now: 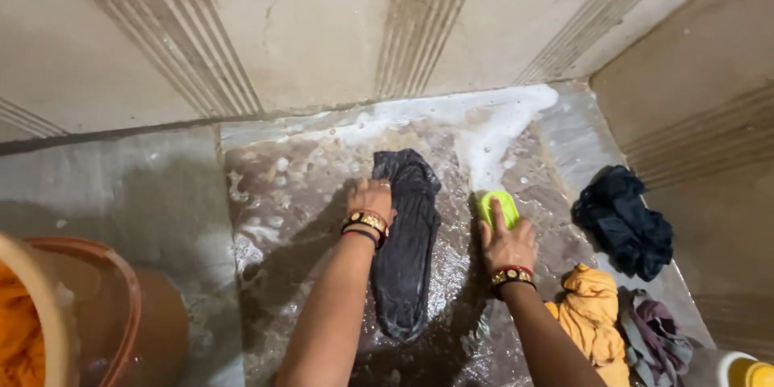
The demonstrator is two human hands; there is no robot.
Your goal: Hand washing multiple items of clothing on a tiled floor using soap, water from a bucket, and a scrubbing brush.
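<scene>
The left hand [372, 197] presses flat on the upper part of a dark grey garment [407, 242], fingers curled down into the wet cloth rather than gripping it. The garment lies stretched out lengthwise at the centre of a wet, soapy stone slab [274, 193], with white foam [484, 125] spread toward twelve and one o'clock. The right hand [506, 243] closes over a bright green scrubbing brush [497, 208], just beside the garment at three o'clock; the fingers cover most of the brush, so its bristles are hidden.

At three o'clock from the brush lies a crumpled dark blue cloth [625, 222]. Toward five o'clock sit a bunched yellow cloth [592, 318] and a grey-purple cloth [655, 339], touching each other. At the lower right corner a white container with a yellow cap [746, 371] is cut off by the edge, and no label can be made out. At eight o'clock a brown tub [133, 314] is partly cut off, with orange cloth [20, 339] showing at the far left edge.
</scene>
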